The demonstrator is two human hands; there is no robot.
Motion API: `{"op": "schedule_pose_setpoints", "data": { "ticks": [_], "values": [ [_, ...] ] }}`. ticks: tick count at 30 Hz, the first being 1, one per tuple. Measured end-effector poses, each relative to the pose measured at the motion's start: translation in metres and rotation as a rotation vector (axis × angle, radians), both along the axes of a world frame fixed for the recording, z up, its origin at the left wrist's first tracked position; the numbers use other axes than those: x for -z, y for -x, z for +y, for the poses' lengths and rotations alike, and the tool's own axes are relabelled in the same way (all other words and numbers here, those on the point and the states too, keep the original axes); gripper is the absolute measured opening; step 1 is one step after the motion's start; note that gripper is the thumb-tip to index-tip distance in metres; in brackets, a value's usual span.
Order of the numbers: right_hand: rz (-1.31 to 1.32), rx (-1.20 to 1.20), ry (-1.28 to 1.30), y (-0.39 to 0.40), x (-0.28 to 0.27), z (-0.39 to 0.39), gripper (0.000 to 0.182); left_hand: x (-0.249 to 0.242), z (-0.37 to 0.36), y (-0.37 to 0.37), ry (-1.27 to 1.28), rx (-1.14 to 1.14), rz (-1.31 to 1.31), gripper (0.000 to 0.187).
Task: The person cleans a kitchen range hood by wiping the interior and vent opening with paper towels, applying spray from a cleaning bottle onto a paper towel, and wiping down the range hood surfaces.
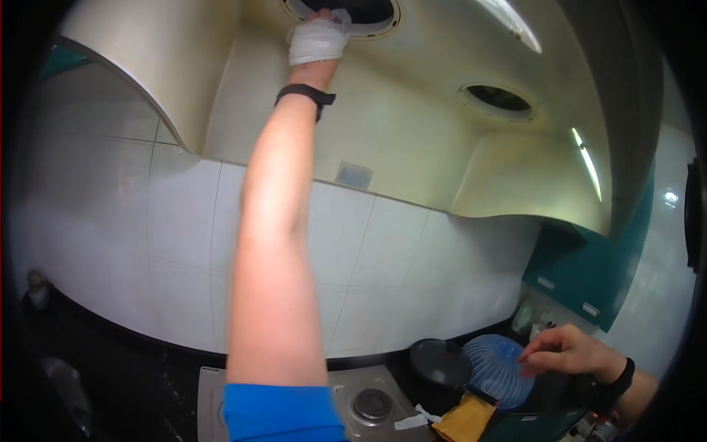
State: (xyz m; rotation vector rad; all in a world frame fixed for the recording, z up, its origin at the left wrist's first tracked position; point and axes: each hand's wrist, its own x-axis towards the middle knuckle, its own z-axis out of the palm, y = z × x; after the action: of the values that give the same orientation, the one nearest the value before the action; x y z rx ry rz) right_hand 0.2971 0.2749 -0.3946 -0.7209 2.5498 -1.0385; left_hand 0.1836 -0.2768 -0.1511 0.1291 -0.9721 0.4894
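Raised into the cream range hood (401, 110), my left hand (313, 55) is closed on a white cloth (318, 40) that wraps across its palm. Its fingertips poke out over the cloth, right at the rim of a round dark opening (350, 15) in the hood. Down at the lower right, my right hand (563, 350) hangs with loosely curled fingers apart and nothing visible in them. Its fingertips overlap the edge of a translucent blue ribbed dome cover (497, 365) in this view. Both wrists carry black bands.
A second round opening (499, 101) sits farther right in the hood. Below lie a gas stove (372, 405), a dark lidded pan (440, 361) and a yellow cloth (465, 418). A green cabinet (589, 258) hangs at right; white tiles (294, 272) cover the wall.
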Motion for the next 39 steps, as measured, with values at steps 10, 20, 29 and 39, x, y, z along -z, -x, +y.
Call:
{"op": "schedule_pose_setpoints", "data": {
  "ticks": [10,20,29,39],
  "values": [
    [0.111,0.124,0.014,-0.003,0.003,0.003,0.025,-0.043,0.069,0.053,-0.476,1.369,-0.216,0.025],
    [0.156,-0.037,0.049,-0.055,-0.003,-0.017,0.023,0.008,0.081,-0.116,0.071,2.344,-0.147,0.012],
    [0.175,-0.004,0.019,-0.055,-0.005,-0.014,0.024,0.023,0.047,-0.089,-0.128,2.548,0.180,0.013],
    [0.179,0.032,0.041,-0.054,-0.005,-0.016,0.022,-0.030,0.039,-0.074,0.166,2.753,0.060,0.014]
  ]
}}
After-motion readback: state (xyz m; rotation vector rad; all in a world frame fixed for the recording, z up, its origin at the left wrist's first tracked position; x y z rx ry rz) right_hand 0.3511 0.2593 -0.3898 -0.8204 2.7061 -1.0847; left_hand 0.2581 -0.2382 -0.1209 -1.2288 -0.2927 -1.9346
